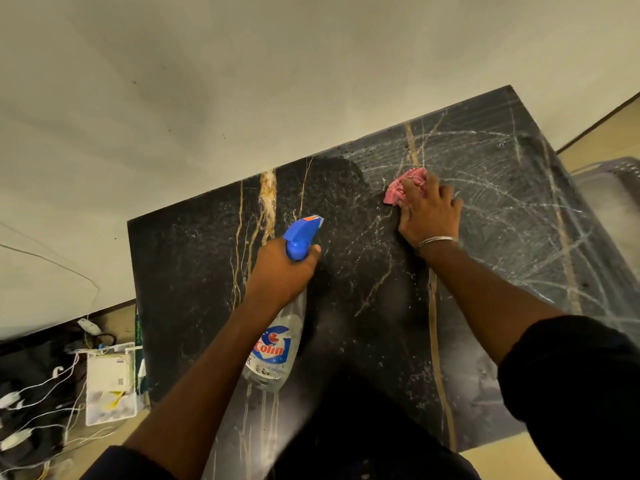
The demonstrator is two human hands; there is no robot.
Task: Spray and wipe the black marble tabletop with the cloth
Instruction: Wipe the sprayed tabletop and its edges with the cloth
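The black marble tabletop (194,271) with gold and white veins fills the middle of the view. My left hand (280,271) grips a clear spray bottle (277,348) with a blue trigger head, its nozzle pointing away over the table's left half. My right hand (429,216) presses a crumpled pink cloth (401,188) flat on the far middle of the tabletop. Curved wet wipe streaks cover the right half of the marble; the left half looks dry with fine specks.
A pale wall runs along the table's far edge. On the floor at the left lie a white box (107,382), tangled white cables (31,403) and a power strip. A grey plastic container (609,181) stands at the right beyond the table edge.
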